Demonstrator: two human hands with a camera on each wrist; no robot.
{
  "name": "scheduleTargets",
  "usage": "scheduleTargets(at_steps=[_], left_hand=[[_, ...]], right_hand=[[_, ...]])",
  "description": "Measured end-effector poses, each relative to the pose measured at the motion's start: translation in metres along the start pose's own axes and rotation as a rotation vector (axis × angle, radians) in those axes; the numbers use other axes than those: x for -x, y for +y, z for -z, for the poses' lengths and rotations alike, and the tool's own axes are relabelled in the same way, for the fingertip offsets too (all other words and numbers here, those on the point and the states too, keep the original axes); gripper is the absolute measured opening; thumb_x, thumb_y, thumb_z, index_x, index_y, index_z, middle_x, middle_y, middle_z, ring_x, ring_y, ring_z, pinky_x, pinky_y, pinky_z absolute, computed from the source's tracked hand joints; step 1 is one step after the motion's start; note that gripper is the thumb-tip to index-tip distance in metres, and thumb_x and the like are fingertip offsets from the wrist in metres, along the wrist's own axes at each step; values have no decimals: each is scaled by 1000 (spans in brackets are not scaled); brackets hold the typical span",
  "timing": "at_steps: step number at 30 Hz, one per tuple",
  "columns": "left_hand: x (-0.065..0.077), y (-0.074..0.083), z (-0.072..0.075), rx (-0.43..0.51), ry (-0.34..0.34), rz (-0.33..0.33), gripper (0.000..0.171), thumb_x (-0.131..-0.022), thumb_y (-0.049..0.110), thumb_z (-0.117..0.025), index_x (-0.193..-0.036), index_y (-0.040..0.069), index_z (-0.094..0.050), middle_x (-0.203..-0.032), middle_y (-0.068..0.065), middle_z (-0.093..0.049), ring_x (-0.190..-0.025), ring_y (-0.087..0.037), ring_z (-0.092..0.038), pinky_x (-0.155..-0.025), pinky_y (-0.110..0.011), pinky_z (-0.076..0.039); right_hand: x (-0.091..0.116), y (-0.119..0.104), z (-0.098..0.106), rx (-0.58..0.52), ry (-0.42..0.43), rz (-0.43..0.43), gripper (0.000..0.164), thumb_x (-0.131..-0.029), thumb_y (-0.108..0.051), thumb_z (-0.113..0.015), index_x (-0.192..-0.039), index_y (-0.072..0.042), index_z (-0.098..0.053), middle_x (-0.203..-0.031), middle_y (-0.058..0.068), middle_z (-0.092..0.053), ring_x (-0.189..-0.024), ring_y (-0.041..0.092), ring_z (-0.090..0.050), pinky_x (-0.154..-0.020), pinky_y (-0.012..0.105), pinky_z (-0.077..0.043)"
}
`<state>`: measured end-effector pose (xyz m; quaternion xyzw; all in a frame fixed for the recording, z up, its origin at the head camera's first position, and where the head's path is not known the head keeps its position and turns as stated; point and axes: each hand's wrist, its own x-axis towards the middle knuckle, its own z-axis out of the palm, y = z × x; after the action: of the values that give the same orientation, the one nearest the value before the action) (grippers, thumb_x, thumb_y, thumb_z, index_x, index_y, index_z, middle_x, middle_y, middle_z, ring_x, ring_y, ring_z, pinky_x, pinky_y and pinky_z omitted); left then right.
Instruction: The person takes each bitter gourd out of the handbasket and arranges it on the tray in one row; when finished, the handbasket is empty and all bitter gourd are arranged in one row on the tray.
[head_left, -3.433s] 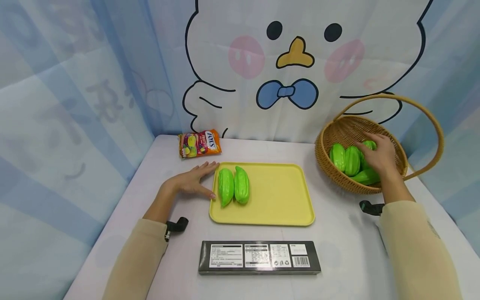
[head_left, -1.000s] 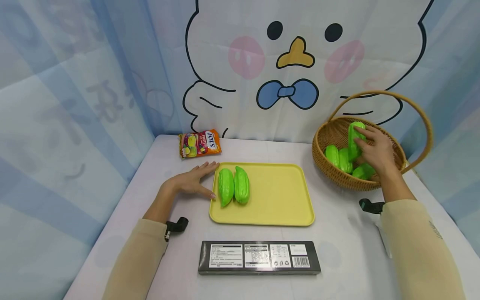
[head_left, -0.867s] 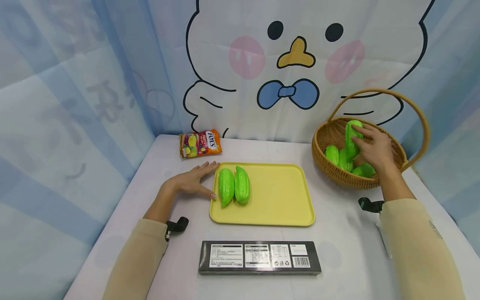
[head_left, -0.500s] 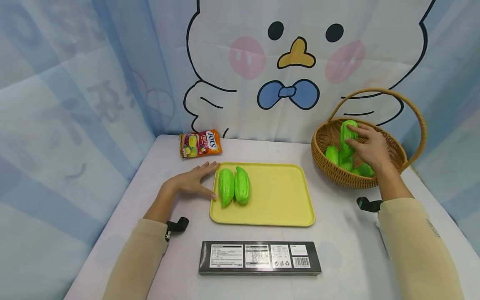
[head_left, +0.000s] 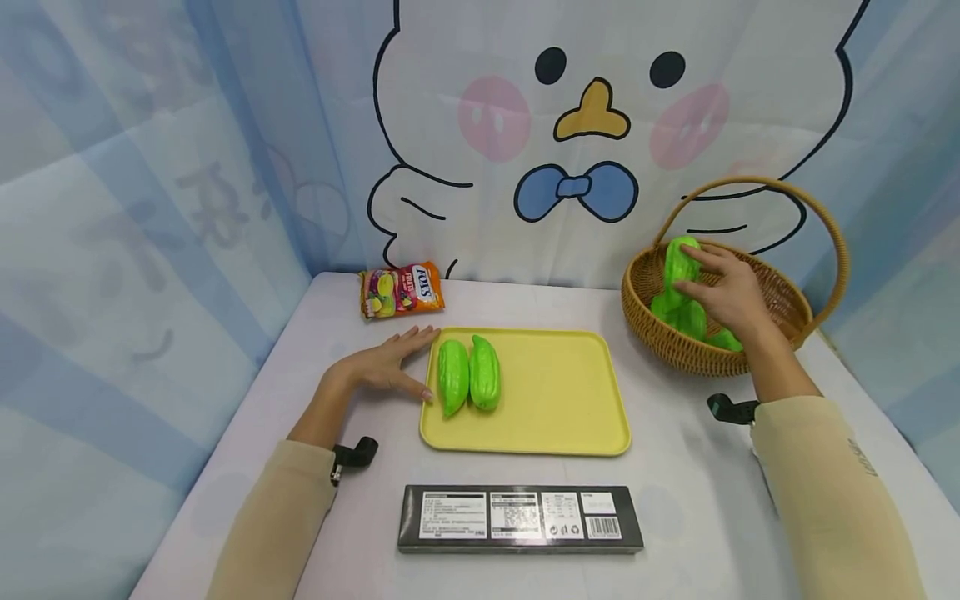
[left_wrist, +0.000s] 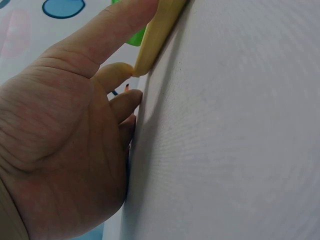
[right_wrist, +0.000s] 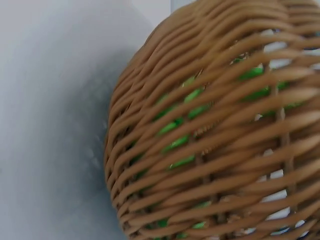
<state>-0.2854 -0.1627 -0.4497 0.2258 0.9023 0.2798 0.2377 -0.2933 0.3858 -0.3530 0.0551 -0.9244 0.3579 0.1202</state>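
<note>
My right hand (head_left: 731, 292) pinches a bright green, ribbed toy gourd (head_left: 678, 265) between thumb and fingers, upright at the left side of a brown wicker basket (head_left: 675, 354). Below it, more green gourds (head_left: 692, 320) lie in the basket, partly hidden by the held one and the hand. In the right wrist view, the basket's woven wall (right_wrist: 215, 125) covers the hand, with green showing through the gaps. My left hand (head_left: 378, 367) rests with spread fingers at the left edge of a yellow tray (head_left: 555, 392), its thumb on the rim. Two green gourds (head_left: 484, 372) lie side by side on the tray.
An orange and pink candy packet (head_left: 401, 290) lies behind the tray. In front of the tray is a long black box (head_left: 520, 519) with white labels. The basket's tall handle (head_left: 836, 250) arches up over its right side. A printed curtain (head_left: 570, 242) hangs behind the table.
The right hand has taken a gourd from among the others, raised it upright and carried it left within the basket. The basket's handle has swung slightly left. The left hand keeps its place.
</note>
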Motion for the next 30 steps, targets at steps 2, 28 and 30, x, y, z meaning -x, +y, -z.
scheduleTargets(at_steps=[2,28,30], left_hand=[[0,0,-1,1,-1,3,124,-75,62,-86,-169,30,-12,-177,-3,-2,-163,-39,6,-129,-67,1],[-3,-3,-2,4,4,-1,124,-76,62,-86,-169,29,-12,-178,-2,-2,-163,-36,7,-129,-66,3],[-3,-2,-2,4,5,-1,124,-76,61,-86,-169,28,-12,-178,-2,-2,-163,-37,7,-129,-67,3]], right_hand=[[1,-3,-1,-8,1,15,66,-99,-28,-73,-158,-22,-46,-170,16,-29,-155,47,-26,-119,72,-29],[9,-84,-39,-163,-145,136,66,-95,-21,-79,-155,-26,-52,-166,6,-39,-148,33,-41,-99,22,-49],[10,-88,-49,-164,-179,157,66,-94,-18,-80,-154,-23,-53,-164,6,-43,-141,32,-48,-91,18,-48]])
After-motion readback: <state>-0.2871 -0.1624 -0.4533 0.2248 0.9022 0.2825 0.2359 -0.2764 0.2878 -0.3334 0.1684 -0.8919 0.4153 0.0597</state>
